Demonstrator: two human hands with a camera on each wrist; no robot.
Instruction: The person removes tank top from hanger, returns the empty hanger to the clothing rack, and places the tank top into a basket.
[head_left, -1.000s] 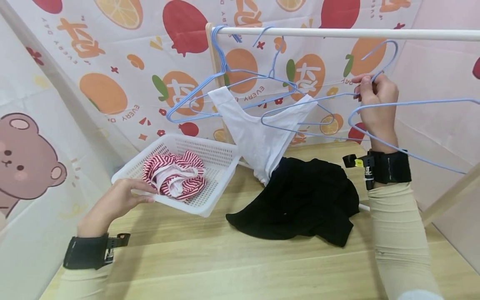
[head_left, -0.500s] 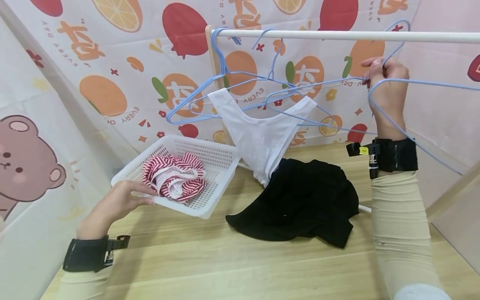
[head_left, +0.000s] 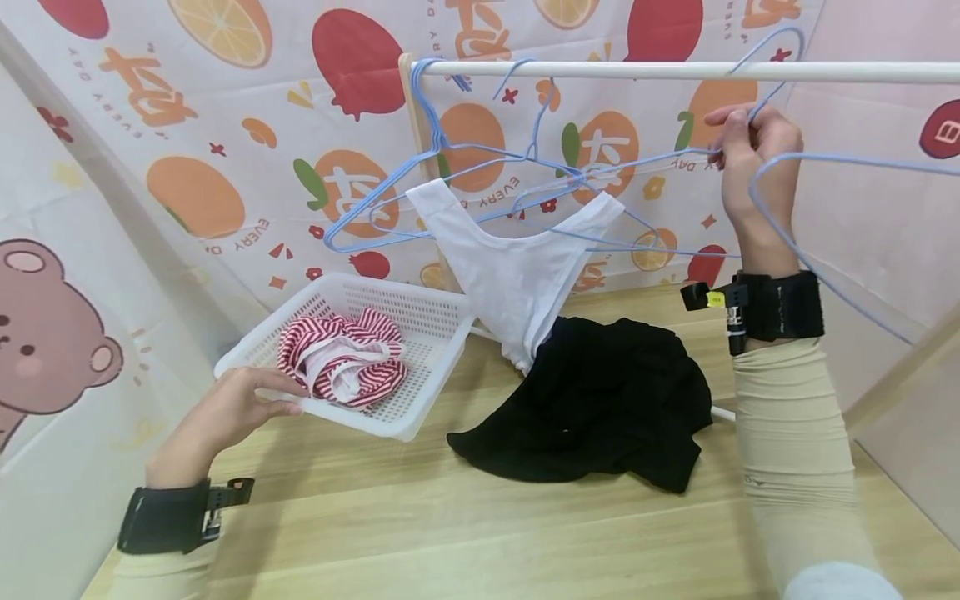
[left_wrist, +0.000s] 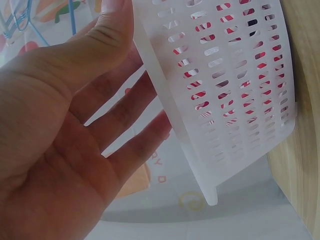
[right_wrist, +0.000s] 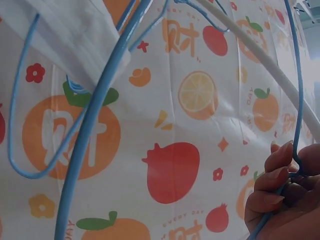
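Observation:
In the head view my left hand (head_left: 225, 421) holds the near rim of a white perforated basket (head_left: 408, 421), thumb and fingers on either side. A crumpled red-and-white striped garment (head_left: 341, 358) lies in the basket. My right hand (head_left: 765, 167) grips a blue wire hanger (head_left: 847, 157) just below its hook, which loops up around the height of the rail (head_left: 660, 71). Whether the hook rests on the rail cannot be told. On another blue hanger (head_left: 536, 125) hangs a white sleeveless top (head_left: 517, 262), to the left of my right hand.
A black garment (head_left: 607, 400) lies spread on the wooden table (head_left: 420, 517) below the white top. Several blue hangers (head_left: 375, 196) are bunched at the rail's left end, by the rack's wooden post (head_left: 417, 117). A fruit-print curtain (head_left: 300, 92) backs the scene.
My right hand has risen, then shifted slightly left, bringing the hanger's hook from below the rail to above it. My left hand stays at the basket rim.

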